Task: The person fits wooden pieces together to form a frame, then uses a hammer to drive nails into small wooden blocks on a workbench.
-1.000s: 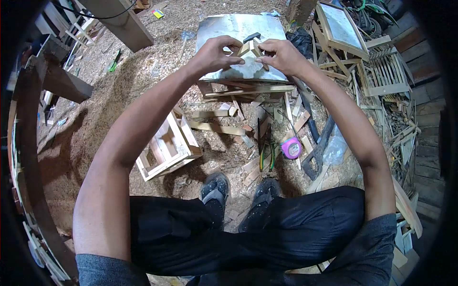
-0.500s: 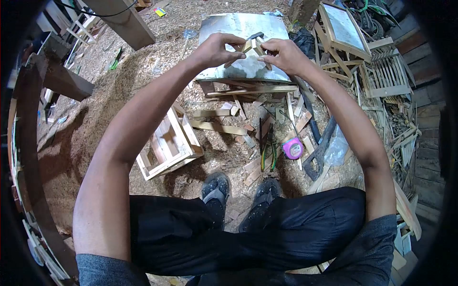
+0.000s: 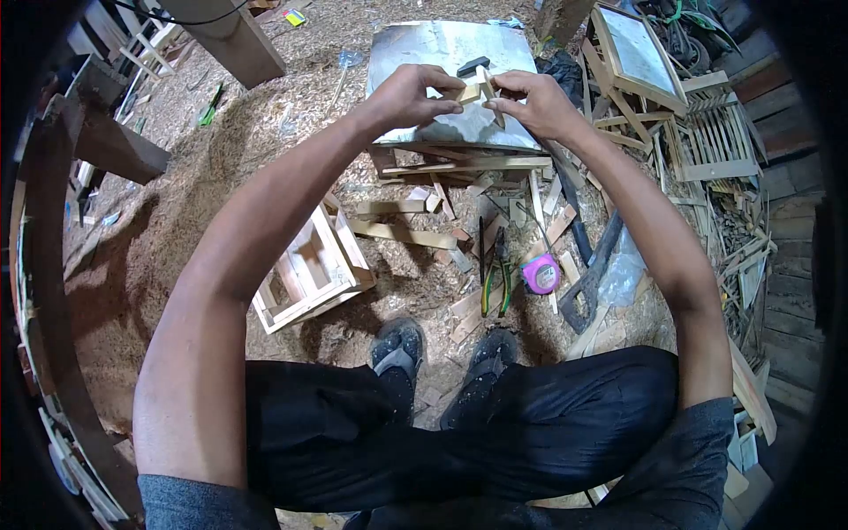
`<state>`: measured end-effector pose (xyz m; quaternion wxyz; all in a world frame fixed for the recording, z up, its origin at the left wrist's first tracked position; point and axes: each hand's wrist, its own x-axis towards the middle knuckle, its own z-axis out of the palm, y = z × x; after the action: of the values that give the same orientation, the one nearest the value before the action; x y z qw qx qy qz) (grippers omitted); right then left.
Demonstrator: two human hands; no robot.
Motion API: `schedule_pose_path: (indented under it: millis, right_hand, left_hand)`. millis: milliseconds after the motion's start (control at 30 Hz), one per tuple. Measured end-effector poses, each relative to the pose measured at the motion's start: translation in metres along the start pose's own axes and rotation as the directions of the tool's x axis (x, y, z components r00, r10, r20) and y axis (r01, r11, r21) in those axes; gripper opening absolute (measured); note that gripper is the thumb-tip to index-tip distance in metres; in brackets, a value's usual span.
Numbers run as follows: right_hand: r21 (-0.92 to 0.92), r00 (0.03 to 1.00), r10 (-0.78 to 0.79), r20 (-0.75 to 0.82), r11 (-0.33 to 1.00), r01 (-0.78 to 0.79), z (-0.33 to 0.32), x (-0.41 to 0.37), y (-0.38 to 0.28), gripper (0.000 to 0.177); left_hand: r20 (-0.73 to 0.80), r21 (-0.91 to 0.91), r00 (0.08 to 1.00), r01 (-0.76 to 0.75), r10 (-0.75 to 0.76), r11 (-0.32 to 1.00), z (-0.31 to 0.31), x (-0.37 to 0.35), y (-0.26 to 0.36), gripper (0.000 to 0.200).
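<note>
Both of my hands are over a low work table [image 3: 397, 53] with a pale, scuffed top. My left hand [image 3: 415, 95] is closed, thumb and fingers pinching a short wooden block [image 3: 470, 94]. Between the fingers of my right hand [image 3: 537, 106] is a narrow wooden strip [image 3: 485, 81], held slanted. The strip and the block meet end to side at a corner between the hands. Just beyond them lies a dark hammer head [image 3: 473, 67] on the tabletop; its handle is hidden.
A small wooden frame box [image 3: 309, 265] lies left of my feet. Pliers [image 3: 500, 274], a pink tape measure [image 3: 541, 274] and a handsaw [image 3: 590, 287] are on the shavings among offcuts. A framed panel [image 3: 638, 55] leans at the right, near a slatted piece [image 3: 711, 146].
The wooden pieces have turned between my hands, the right strip now standing more upright. My right hand has shifted slightly right, and more of the hammer head shows.
</note>
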<state>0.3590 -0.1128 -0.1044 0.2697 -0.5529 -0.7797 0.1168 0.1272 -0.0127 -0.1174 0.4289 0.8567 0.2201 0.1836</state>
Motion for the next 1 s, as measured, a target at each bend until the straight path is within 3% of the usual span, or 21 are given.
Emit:
schedule_pose_path:
  millis: [67,100,200,367,633,867,933,1000]
  right_hand:
    - [-0.008,1.0,-0.002,-0.007,1.0,0.002,0.001,-0.001,0.002,0.04]
    - [0.0,1.0,0.006,0.0,1.0,-0.006,0.001,0.0,0.001,0.04]
    - [0.01,1.0,0.001,-0.003,1.0,-0.001,0.002,0.002,0.002,0.041]
    - [-0.015,0.998,0.031,0.052,0.999,-0.031,0.0,0.004,-0.003,0.041]
    - [-0.038,0.998,-0.06,-0.001,0.997,0.06,0.004,0.004,0.002,0.037]
    - [-0.013,0.995,-0.103,0.009,0.995,0.104,0.004,0.005,0.007,0.037]
    - [-0.067,0.992,-0.124,-0.003,0.99,0.123,0.004,0.004,0.005,0.034]
    - [-0.054,0.995,-0.102,0.017,0.993,0.103,0.002,0.004,0.003,0.034]
  left_hand:
    - [-0.107,0.09,0.993,0.061,-0.051,0.994,-0.003,0.0,0.003,0.04]
    - [-0.15,0.161,0.988,-0.011,0.035,0.987,-0.006,-0.002,0.0,0.04]
    - [-0.135,0.083,0.989,-0.055,0.066,0.995,-0.004,-0.003,-0.006,0.04]
    - [-0.131,0.102,0.986,-0.09,0.103,0.991,-0.002,-0.002,-0.007,0.038]
    - [-0.112,0.045,0.993,0.03,-0.025,0.999,-0.002,-0.006,0.001,0.04]
    - [-0.118,0.075,0.993,0.033,-0.024,0.997,-0.003,0.003,0.003,0.045]
    - [-0.148,0.167,0.985,-0.068,0.093,0.984,-0.004,0.007,0.008,0.047]
    - [-0.147,0.155,0.982,-0.095,0.118,0.983,-0.003,0.012,0.011,0.046]
